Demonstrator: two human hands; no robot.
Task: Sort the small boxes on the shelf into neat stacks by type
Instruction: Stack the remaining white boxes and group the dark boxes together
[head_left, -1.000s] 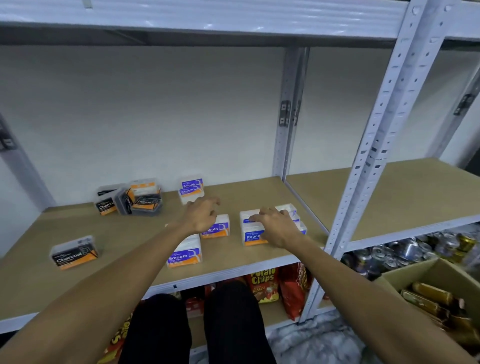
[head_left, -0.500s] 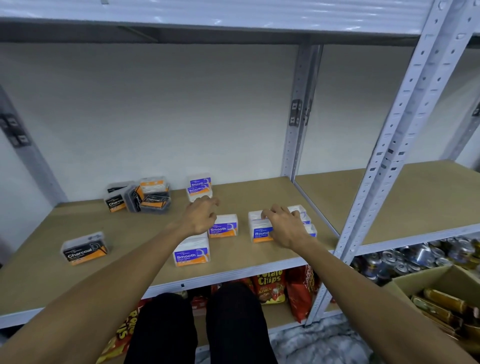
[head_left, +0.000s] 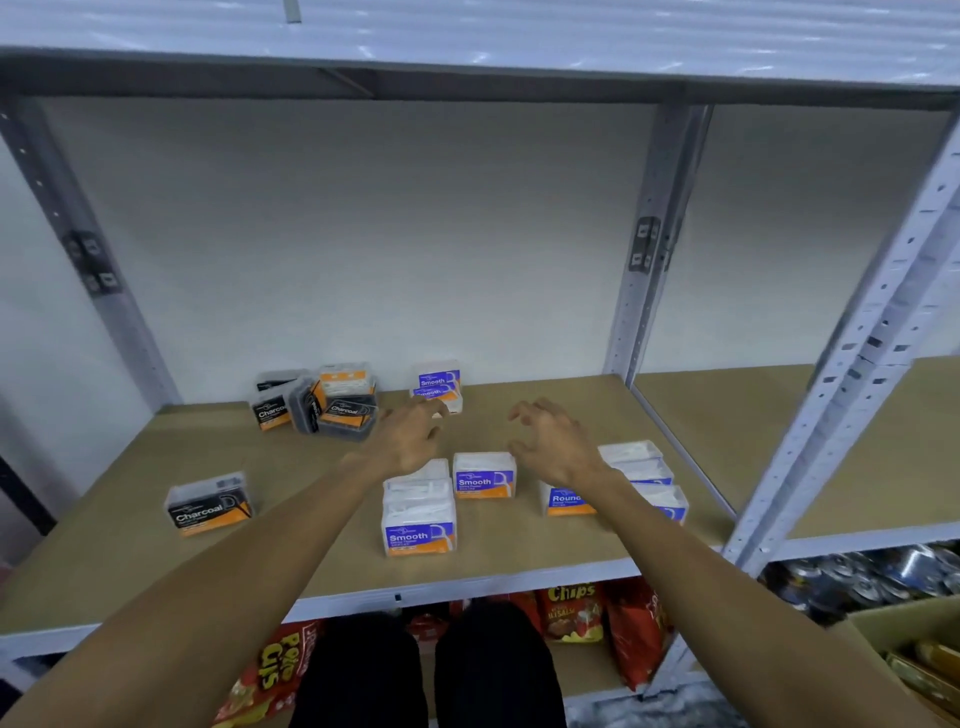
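Small boxes lie scattered on the wooden shelf (head_left: 156, 561). A cluster of black Charcoal boxes (head_left: 317, 405) sits at the back left, and one lone Charcoal box (head_left: 210, 504) lies front left. A two-high stack of white Smooth boxes (head_left: 439, 385) stands at the back. More Smooth boxes (head_left: 420, 519) and one Smooth box (head_left: 484, 475) lie in the middle. White Round boxes (head_left: 639, 470) lie at the right. My left hand (head_left: 408, 434) hovers open just in front of the back Smooth stack. My right hand (head_left: 556, 441) hovers open, fingers curled, above the middle of the shelf.
Grey metal uprights (head_left: 831, 415) frame the shelf at the right, with another upright (head_left: 649, 249) at the back. Chip bags (head_left: 576, 613) fill the lower shelf. Cans (head_left: 857, 571) and a cardboard box (head_left: 909, 654) sit at the lower right. My knees (head_left: 426, 670) are under the shelf edge.
My right hand has lifted off the Round boxes and moved up and left toward the back of the shelf. My left hand has reached slightly farther toward the back Smooth stack.
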